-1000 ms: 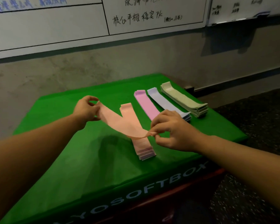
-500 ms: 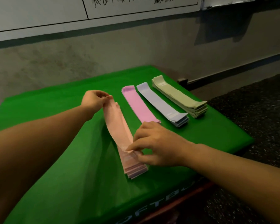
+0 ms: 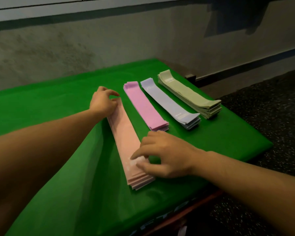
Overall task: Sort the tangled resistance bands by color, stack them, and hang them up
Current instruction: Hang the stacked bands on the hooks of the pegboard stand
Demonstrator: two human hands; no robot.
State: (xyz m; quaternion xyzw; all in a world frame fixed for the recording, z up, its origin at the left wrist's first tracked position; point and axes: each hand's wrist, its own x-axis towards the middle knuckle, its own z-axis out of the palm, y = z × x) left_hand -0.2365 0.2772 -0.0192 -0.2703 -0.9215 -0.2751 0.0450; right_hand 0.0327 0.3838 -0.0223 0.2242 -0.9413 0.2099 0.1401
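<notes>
Four sorted stacks of flat bands lie side by side on the green-covered table [image 3: 58, 108]: peach stack [image 3: 126, 142], pink stack [image 3: 146, 106], lilac stack [image 3: 169, 103] and olive stack [image 3: 189, 92]. My left hand [image 3: 103, 103] is at the far end of the peach stack, fingers curled, pinching the end of the top peach band. At the near end of the same stack, my right hand [image 3: 162, 155] has spread fingers, with forefinger and thumb pressing down on the top band. The top band lies flat along the stack.
A grey concrete wall rises behind the table, with the lower edge of a whiteboard [image 3: 41, 7] above it. Dark speckled floor [image 3: 271, 116] lies to the right. The table's front edge drops off just below the peach stack.
The peach band was held up, slack and crossing the stack at an angle. Both hands have brought it down and lined it up flat on the peach stack. The camera tilted downward.
</notes>
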